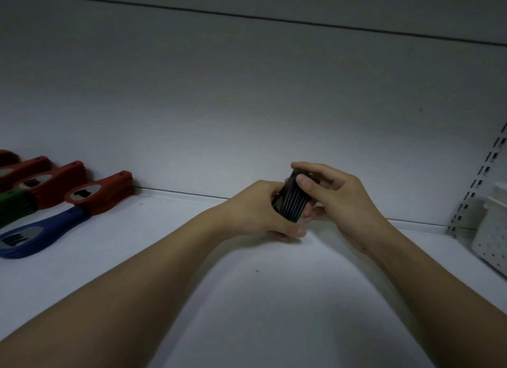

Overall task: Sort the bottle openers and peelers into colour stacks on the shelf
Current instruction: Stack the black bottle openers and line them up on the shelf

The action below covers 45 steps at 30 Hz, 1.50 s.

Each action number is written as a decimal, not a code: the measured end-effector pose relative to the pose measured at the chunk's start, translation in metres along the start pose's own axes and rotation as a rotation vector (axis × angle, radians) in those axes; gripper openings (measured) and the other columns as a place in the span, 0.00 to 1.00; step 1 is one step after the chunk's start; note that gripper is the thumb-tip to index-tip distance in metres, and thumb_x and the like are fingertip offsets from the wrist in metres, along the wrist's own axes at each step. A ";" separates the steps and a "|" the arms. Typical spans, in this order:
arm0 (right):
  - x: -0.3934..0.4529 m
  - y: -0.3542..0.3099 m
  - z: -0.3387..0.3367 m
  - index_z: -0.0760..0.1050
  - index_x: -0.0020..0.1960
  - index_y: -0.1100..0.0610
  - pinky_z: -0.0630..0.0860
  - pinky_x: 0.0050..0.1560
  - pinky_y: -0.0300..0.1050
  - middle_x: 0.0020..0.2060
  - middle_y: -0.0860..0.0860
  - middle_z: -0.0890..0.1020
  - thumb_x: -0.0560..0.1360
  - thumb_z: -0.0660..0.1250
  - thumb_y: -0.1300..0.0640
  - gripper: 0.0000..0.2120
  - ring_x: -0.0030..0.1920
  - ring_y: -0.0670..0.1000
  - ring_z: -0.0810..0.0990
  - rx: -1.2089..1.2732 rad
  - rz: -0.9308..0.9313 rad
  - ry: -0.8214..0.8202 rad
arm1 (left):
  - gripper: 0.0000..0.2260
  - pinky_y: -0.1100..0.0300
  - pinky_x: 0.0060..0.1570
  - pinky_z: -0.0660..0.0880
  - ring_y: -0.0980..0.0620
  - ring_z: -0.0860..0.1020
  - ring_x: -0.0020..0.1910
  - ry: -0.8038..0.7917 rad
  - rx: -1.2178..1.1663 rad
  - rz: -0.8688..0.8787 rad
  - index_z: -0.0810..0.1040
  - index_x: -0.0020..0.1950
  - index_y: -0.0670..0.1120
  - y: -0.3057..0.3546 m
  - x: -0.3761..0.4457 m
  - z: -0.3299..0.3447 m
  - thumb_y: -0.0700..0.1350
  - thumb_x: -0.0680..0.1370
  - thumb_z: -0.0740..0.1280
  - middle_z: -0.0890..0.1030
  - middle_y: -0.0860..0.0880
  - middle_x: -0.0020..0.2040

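Observation:
Both hands hold one stack of black openers (pixel 292 200) on edge just above the white shelf (pixel 247 299), near the back wall. My left hand (pixel 260 211) wraps it from the left, thumb under the lower end. My right hand (pixel 332 192) grips it from the right, thumb across the top edges. At the far left lie sorted stacks: red openers (pixel 104 195), a second red stack (pixel 55 184), a blue stack (pixel 35 236) in front, and a green stack (pixel 13 205) partly cut off by the frame.
A white perforated basket (pixel 491 230) stands at the right edge beside the slotted shelf upright (pixel 477 181). The grey back wall (pixel 247 107) rises directly behind the hands.

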State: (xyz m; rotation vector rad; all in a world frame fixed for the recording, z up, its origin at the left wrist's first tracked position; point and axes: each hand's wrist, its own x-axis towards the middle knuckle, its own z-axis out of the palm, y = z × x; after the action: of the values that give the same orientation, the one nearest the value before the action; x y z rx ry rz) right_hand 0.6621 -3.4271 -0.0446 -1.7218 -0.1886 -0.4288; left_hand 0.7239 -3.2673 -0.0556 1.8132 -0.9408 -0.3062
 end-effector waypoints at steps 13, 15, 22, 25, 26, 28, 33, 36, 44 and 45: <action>0.000 -0.004 -0.002 0.81 0.53 0.52 0.82 0.40 0.56 0.47 0.54 0.86 0.77 0.69 0.58 0.07 0.48 0.75 0.78 0.003 -0.081 0.045 | 0.08 0.53 0.48 0.82 0.56 0.81 0.47 0.006 -0.155 0.011 0.82 0.54 0.42 0.004 -0.003 0.004 0.37 0.75 0.72 0.82 0.51 0.46; 0.000 -0.004 -0.003 0.81 0.53 0.54 0.81 0.35 0.51 0.45 0.53 0.86 0.77 0.69 0.59 0.06 0.44 0.75 0.78 0.005 -0.069 0.029 | 0.07 0.51 0.48 0.83 0.52 0.82 0.51 -0.017 -0.149 -0.012 0.81 0.55 0.43 0.004 -0.003 0.006 0.39 0.77 0.71 0.82 0.47 0.50; -0.007 -0.011 -0.001 0.79 0.59 0.52 0.79 0.33 0.45 0.50 0.53 0.85 0.80 0.64 0.51 0.11 0.39 0.63 0.83 0.023 -0.018 0.022 | 0.09 0.48 0.49 0.82 0.46 0.83 0.47 0.080 -0.096 -0.053 0.77 0.58 0.42 0.017 -0.022 0.013 0.39 0.78 0.70 0.81 0.44 0.49; -0.008 -0.015 0.014 0.75 0.62 0.53 0.80 0.34 0.49 0.52 0.54 0.82 0.83 0.57 0.49 0.13 0.34 0.57 0.81 0.008 0.026 -0.023 | 0.12 0.44 0.48 0.82 0.45 0.81 0.45 0.227 -0.089 -0.122 0.75 0.58 0.38 0.016 -0.058 0.000 0.39 0.77 0.71 0.78 0.39 0.47; -0.008 -0.013 0.019 0.75 0.60 0.53 0.80 0.35 0.49 0.51 0.53 0.82 0.83 0.57 0.49 0.13 0.36 0.56 0.81 -0.052 0.019 -0.052 | 0.13 0.44 0.48 0.82 0.45 0.81 0.45 0.265 -0.059 -0.151 0.75 0.58 0.37 0.015 -0.072 -0.007 0.40 0.77 0.71 0.78 0.38 0.47; -0.012 -0.006 0.037 0.77 0.55 0.48 0.78 0.40 0.45 0.50 0.47 0.82 0.82 0.59 0.50 0.08 0.42 0.50 0.81 -0.273 -0.051 -0.158 | 0.14 0.44 0.47 0.82 0.43 0.82 0.45 0.341 0.079 -0.219 0.76 0.58 0.37 0.018 -0.112 -0.032 0.42 0.76 0.72 0.80 0.38 0.48; -0.033 -0.004 0.102 0.72 0.65 0.47 0.66 0.67 0.45 0.64 0.44 0.75 0.79 0.60 0.39 0.19 0.65 0.45 0.70 -0.871 -0.188 -0.584 | 0.12 0.52 0.42 0.83 0.46 0.83 0.44 0.473 0.318 -0.420 0.77 0.57 0.40 0.036 -0.206 -0.102 0.44 0.76 0.72 0.80 0.43 0.47; -0.037 -0.020 0.154 0.65 0.73 0.49 0.61 0.72 0.51 0.72 0.47 0.68 0.79 0.56 0.36 0.27 0.72 0.50 0.63 -0.935 -0.198 -0.694 | 0.11 0.61 0.34 0.81 0.49 0.82 0.40 0.468 0.493 -0.579 0.78 0.55 0.42 0.039 -0.248 -0.125 0.43 0.76 0.73 0.81 0.43 0.46; -0.061 -0.012 0.223 0.71 0.68 0.53 0.69 0.64 0.51 0.65 0.51 0.75 0.82 0.53 0.42 0.21 0.63 0.53 0.73 -0.891 -0.206 -0.513 | 0.10 0.58 0.31 0.81 0.48 0.81 0.35 0.454 0.678 -0.909 0.76 0.49 0.41 0.033 -0.299 -0.155 0.43 0.74 0.74 0.79 0.42 0.43; -0.061 -0.011 0.221 0.73 0.66 0.53 0.70 0.63 0.49 0.63 0.50 0.77 0.82 0.54 0.43 0.20 0.61 0.53 0.74 -0.830 -0.184 -0.503 | 0.12 0.57 0.31 0.82 0.47 0.81 0.36 0.447 0.669 -0.925 0.76 0.50 0.40 0.033 -0.299 -0.157 0.43 0.74 0.75 0.79 0.42 0.44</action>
State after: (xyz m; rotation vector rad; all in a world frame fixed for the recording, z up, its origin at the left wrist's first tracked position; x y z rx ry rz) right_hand 0.6420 -3.2035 -0.0896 -2.6295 -0.5972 -0.1986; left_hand 0.6042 -2.9516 -0.0201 2.7091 0.2076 -0.1270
